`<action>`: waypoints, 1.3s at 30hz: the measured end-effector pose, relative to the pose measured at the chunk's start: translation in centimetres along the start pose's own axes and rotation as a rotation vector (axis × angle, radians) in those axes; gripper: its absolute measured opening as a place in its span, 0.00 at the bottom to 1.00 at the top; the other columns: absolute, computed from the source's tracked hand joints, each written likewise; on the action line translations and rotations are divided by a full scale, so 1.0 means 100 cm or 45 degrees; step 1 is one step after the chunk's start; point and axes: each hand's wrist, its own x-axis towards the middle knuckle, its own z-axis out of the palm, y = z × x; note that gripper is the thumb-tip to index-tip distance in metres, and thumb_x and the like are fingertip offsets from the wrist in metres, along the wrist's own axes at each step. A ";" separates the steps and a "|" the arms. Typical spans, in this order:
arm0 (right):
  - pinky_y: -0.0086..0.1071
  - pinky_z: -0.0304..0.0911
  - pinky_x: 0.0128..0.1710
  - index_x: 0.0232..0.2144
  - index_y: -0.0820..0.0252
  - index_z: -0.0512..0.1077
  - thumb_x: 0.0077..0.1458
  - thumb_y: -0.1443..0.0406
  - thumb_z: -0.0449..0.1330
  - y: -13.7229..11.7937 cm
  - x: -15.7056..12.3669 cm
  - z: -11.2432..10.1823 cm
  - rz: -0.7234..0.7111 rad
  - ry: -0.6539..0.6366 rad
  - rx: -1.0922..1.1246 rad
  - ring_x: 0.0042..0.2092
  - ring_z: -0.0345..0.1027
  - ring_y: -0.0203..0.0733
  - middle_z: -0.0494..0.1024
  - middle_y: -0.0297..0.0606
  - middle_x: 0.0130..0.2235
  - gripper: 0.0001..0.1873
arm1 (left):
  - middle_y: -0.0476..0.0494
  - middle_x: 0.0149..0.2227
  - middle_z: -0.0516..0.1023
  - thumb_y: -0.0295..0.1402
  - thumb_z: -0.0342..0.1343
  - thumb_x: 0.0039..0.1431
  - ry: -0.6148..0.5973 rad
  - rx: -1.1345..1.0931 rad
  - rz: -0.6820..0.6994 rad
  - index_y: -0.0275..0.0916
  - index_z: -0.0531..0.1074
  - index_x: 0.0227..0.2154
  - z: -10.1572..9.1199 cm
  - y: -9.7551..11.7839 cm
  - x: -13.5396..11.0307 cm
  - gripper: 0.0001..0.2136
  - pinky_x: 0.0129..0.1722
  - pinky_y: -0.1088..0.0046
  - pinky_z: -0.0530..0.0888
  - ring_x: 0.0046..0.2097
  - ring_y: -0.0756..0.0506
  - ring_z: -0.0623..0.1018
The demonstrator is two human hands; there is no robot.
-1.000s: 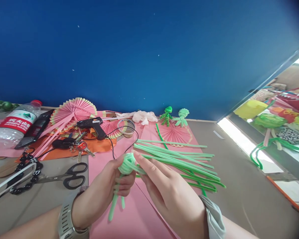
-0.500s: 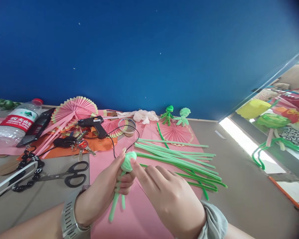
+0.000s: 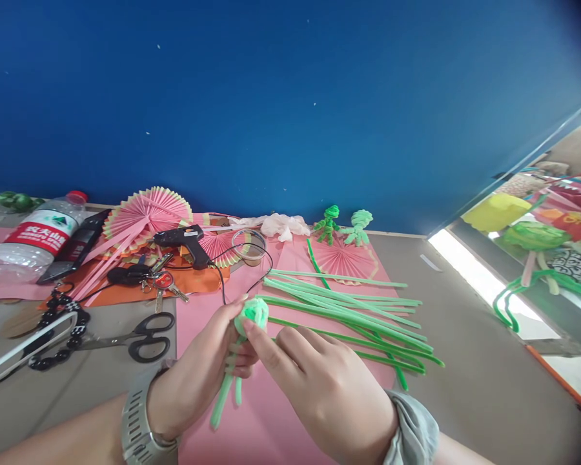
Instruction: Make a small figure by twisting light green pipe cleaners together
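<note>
My left hand (image 3: 208,371) is closed around a light-green pipe-cleaner figure (image 3: 252,314), with a wound ball on top and two fuzzy ends (image 3: 223,402) hanging below my fingers. My right hand (image 3: 319,384) is closed too, fingers curled, with the index fingertip against the front of the ball; its thumb is hidden. Behind my right hand, several loose green pipe cleaners (image 3: 339,305) fan out across pink paper (image 3: 252,433). Two similar figures, one dark green (image 3: 326,226) and one pale green (image 3: 359,227), stand at the back near the blue wall.
On the left are a hot glue gun (image 3: 186,242), scissors (image 3: 148,336), keys (image 3: 162,282), a black bead string (image 3: 61,355) and a plastic bottle (image 3: 39,236). Pink paper fans (image 3: 150,216), a clear tape roll (image 3: 252,245) and white plastic (image 3: 285,227) lie along the blue wall (image 3: 281,103).
My right index fingertip has slid slightly left and down over the ball. The ball is turned, with a brighter green part of its winding now showing. My left hand keeps its hold.
</note>
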 end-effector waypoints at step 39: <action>0.23 0.51 0.21 0.26 0.59 0.69 0.57 0.64 0.50 0.050 0.012 -0.023 0.584 -0.704 0.914 0.24 0.55 0.30 0.64 0.27 0.23 0.10 | 0.50 0.28 0.70 0.44 0.44 0.58 -0.339 1.652 0.225 0.43 0.68 0.33 0.003 0.006 -0.013 0.12 0.26 0.76 0.59 0.28 0.47 0.68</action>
